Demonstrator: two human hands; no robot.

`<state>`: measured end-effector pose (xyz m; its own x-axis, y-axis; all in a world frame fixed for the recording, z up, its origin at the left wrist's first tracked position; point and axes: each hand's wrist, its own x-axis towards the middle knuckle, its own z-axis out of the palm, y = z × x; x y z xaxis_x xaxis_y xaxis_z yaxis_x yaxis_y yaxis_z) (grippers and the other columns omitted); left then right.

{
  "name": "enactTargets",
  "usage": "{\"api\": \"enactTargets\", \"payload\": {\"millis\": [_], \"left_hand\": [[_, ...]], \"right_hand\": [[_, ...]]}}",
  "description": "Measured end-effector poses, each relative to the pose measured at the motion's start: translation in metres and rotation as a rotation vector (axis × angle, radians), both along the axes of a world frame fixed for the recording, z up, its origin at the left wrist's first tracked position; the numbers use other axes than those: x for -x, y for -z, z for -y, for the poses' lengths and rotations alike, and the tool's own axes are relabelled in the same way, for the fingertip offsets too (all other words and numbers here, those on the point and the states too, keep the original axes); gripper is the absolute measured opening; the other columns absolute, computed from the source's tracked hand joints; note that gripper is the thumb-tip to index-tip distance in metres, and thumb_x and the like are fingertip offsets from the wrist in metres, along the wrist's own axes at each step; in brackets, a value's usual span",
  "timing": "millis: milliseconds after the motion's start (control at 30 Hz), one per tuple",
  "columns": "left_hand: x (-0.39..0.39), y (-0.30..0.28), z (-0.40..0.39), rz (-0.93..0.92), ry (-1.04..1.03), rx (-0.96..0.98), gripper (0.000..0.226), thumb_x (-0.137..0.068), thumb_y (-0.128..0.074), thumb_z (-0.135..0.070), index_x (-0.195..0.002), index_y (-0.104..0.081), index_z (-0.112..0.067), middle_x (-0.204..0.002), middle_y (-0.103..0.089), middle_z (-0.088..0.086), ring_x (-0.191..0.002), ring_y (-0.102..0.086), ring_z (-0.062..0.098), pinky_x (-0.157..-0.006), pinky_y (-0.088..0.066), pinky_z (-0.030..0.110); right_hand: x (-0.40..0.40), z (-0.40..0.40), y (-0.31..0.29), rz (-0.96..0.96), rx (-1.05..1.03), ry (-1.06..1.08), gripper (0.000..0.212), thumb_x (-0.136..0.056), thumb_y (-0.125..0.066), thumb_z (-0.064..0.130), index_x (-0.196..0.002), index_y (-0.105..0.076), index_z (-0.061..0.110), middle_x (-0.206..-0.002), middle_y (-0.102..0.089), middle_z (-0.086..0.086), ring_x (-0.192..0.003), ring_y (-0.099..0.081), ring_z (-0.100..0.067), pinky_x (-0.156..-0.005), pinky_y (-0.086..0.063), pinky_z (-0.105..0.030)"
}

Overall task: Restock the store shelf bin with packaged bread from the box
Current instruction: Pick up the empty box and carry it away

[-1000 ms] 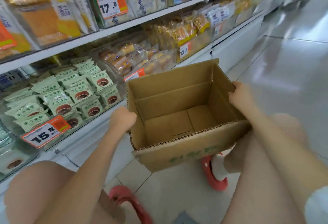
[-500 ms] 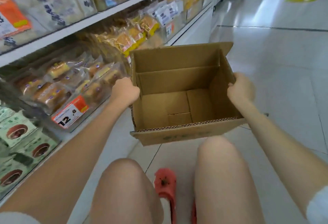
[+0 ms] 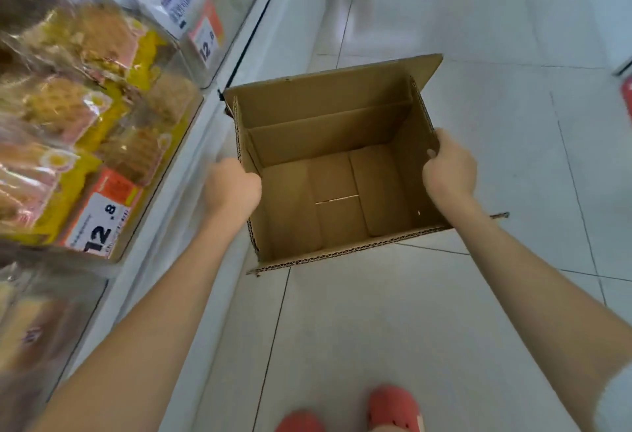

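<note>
An open brown cardboard box point(image 3: 328, 130) hangs above the tiled floor in front of me, and nothing lies inside it. My left hand point(image 3: 232, 189) grips its left wall. My right hand point(image 3: 449, 168) grips its right wall, fingers curled over the rim. To the left, a clear shelf bin point(image 3: 164, 171) holds packaged bread point(image 3: 85, 103) in yellow and clear wrappers, with an orange price tag reading 12.8 on its front.
A second clear bin point(image 3: 222, 21) with white packets stands farther along the shelf. The white shelf base point(image 3: 191, 192) runs beside the box. Pale floor tiles point(image 3: 478, 55) stretch ahead and right. My red shoes point(image 3: 393, 407) show at the bottom.
I have risen from a squat to standing, still holding the box in both hands. The view has slid along the shelf, past the green-packaged bin to the yellow-wrapped bread bin.
</note>
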<state>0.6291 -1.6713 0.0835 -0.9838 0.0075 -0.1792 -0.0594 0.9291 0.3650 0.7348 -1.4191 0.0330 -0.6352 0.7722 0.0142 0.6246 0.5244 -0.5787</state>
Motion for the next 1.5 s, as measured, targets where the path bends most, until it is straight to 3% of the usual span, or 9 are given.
{"api": "enactTargets", "payload": {"millis": [67, 133, 200, 300, 467, 633, 967, 1267, 1500], "left_hand": [[0.009, -0.035, -0.008, 0.015, -0.004, 0.004, 0.029, -0.079, -0.043, 0.005, -0.057, -0.030, -0.010, -0.059, -0.032, 0.006, -0.055, -0.035, 0.024, -0.044, -0.022, 0.025], [0.014, -0.082, -0.017, 0.026, -0.029, 0.016, 0.028, -0.081, -0.045, 0.003, -0.058, -0.033, -0.007, -0.060, -0.036, 0.008, -0.056, -0.039, 0.024, -0.046, -0.026, 0.027], [0.016, -0.139, -0.028, 0.027, -0.020, 0.042, 0.018, -0.084, -0.047, -0.001, -0.067, -0.046, -0.001, -0.069, -0.048, 0.012, -0.069, -0.051, 0.030, -0.057, -0.038, 0.032], [0.015, -0.226, -0.042, 0.042, 0.045, 0.072, 0.017, -0.086, -0.048, -0.007, -0.089, -0.058, 0.007, -0.096, -0.058, 0.025, -0.092, -0.057, 0.042, -0.072, -0.046, 0.041], [-0.001, -0.359, -0.076, 0.066, 0.135, 0.065, 0.029, -0.089, -0.047, -0.007, -0.061, -0.040, -0.005, -0.062, -0.040, 0.008, -0.057, -0.041, 0.024, -0.052, -0.034, 0.031], [0.003, -0.437, -0.105, 0.055, 0.170, -0.061, 0.018, -0.087, -0.048, -0.008, -0.073, -0.054, 0.002, -0.067, -0.053, 0.015, -0.063, -0.053, 0.029, -0.052, -0.041, 0.032], [0.081, -0.494, -0.217, -0.045, 0.264, -0.049, 0.026, -0.088, -0.047, -0.007, -0.063, -0.039, -0.006, -0.062, -0.044, 0.008, -0.053, -0.041, 0.020, -0.045, -0.027, 0.026], [0.228, -0.510, -0.368, -0.072, 0.338, -0.014, 0.014, -0.089, -0.047, -0.008, -0.078, -0.051, 0.000, -0.070, -0.050, 0.011, -0.070, -0.051, 0.029, -0.059, -0.040, 0.033], [0.336, -0.511, -0.510, -0.053, 0.384, -0.056, 0.020, -0.084, -0.046, -0.005, -0.064, -0.041, -0.006, -0.068, -0.047, 0.011, -0.071, -0.049, 0.029, -0.061, -0.039, 0.032]], "right_hand": [[0.005, -0.008, -0.041, 0.033, 0.005, -0.009, 0.046, -0.094, -0.041, -0.003, -0.136, -0.046, 0.014, -0.123, -0.061, -0.014, -0.111, -0.058, -0.030, -0.085, -0.047, -0.034], [0.004, -0.017, -0.087, 0.071, -0.006, -0.005, 0.043, -0.095, -0.040, -0.002, -0.135, -0.047, 0.014, -0.117, -0.062, -0.017, -0.107, -0.058, -0.034, -0.076, -0.043, -0.031], [0.000, -0.028, -0.136, 0.115, -0.003, 0.002, 0.043, -0.095, -0.041, 0.002, -0.135, -0.047, 0.016, -0.109, -0.063, -0.019, -0.100, -0.059, -0.037, -0.069, -0.036, -0.030], [-0.015, -0.049, -0.215, 0.165, 0.029, 0.036, 0.043, -0.096, -0.043, 0.008, -0.136, -0.047, 0.022, -0.109, -0.063, -0.019, -0.099, -0.058, -0.038, -0.071, -0.042, -0.034], [-0.048, -0.077, -0.347, 0.117, 0.086, 0.114, 0.046, -0.096, -0.044, 0.010, -0.140, -0.044, 0.023, -0.110, -0.066, -0.019, -0.100, -0.060, -0.038, -0.081, -0.048, -0.037], [-0.063, -0.113, -0.444, 0.048, 0.076, 0.118, 0.048, -0.095, -0.045, 0.008, -0.142, -0.042, 0.020, -0.114, -0.065, -0.017, -0.101, -0.061, -0.036, -0.085, -0.048, -0.038], [-0.016, -0.212, -0.511, -0.054, 0.062, 0.200, 0.047, -0.096, -0.048, 0.007, -0.142, -0.041, 0.014, -0.136, -0.054, -0.011, -0.109, -0.061, -0.029, -0.098, -0.043, -0.033], [0.113, -0.339, -0.530, -0.077, 0.089, 0.286, 0.047, -0.096, -0.049, 0.008, -0.142, -0.042, 0.016, -0.137, -0.053, -0.009, -0.114, -0.059, -0.029, -0.100, -0.046, -0.039], [0.208, -0.473, -0.535, -0.068, 0.090, 0.354, 0.047, -0.095, -0.050, 0.007, -0.140, -0.045, 0.018, -0.135, -0.055, -0.009, -0.119, -0.055, -0.030, -0.097, -0.045, -0.038]]}}
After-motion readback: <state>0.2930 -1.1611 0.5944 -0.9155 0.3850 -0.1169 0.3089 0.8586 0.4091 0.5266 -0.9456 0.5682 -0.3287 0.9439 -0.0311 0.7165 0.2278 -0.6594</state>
